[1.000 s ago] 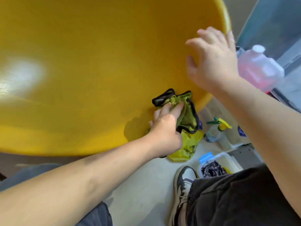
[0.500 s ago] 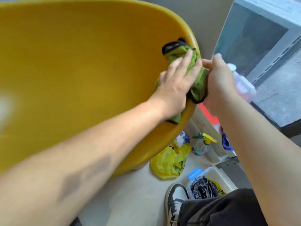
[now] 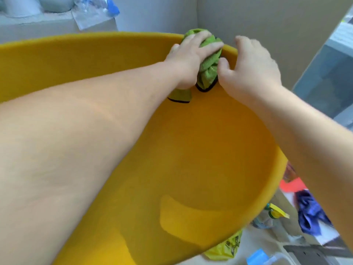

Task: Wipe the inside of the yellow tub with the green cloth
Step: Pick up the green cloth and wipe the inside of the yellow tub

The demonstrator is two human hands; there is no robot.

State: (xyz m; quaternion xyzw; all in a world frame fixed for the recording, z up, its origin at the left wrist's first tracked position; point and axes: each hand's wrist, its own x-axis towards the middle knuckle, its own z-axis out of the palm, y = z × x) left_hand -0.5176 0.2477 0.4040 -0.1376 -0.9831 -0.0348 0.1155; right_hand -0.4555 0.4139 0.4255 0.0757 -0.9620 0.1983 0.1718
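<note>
A large yellow tub (image 3: 200, 159) fills most of the head view, its open inside facing me. My left hand (image 3: 188, 60) presses a bunched green cloth (image 3: 208, 67) with a black hem against the tub's far rim and inner wall. My right hand (image 3: 250, 67) grips that far rim just right of the cloth, thumb inside the tub and touching the cloth. Part of the cloth hangs below my left palm; the rest is hidden under the hand.
Walls meet in a corner just behind the tub. A ledge with plastic wrapping (image 3: 91, 10) lies at the back left. Low right of the tub are a yellow bag (image 3: 225, 249), a spray bottle (image 3: 271, 213), a blue cloth (image 3: 311, 213) and a blue-lidded container (image 3: 257, 257).
The view has tipped so the tub's inside now faces me. My left hand has carried the cloth from the lower wall up to the far rim; my right hand has shifted along the rim beside it.
</note>
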